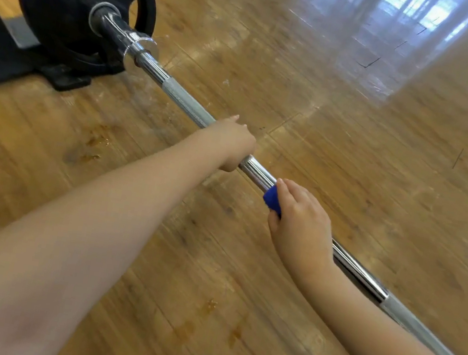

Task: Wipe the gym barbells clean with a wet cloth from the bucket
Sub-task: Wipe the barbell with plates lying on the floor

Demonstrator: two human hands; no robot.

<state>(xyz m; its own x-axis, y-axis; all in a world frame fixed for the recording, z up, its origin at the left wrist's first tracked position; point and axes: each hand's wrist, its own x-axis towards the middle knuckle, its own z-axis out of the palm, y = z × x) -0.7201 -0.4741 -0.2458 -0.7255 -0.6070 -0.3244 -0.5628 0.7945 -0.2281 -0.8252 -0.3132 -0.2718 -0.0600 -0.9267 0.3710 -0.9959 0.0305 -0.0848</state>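
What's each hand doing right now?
Left hand: grips the barbell shaft.
Right hand: holds the blue cloth around the shaft.

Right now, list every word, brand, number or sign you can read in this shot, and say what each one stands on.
No text can be read anywhere in this view.
Black weight plate: any raised marking on its face is too blurred and dark to make out.
Barbell shaft: only knurling and bare chrome, no stamp visible.
Blue cloth, gripped by the right hand: no label shows.
Left hand grips the bar; nothing written there.
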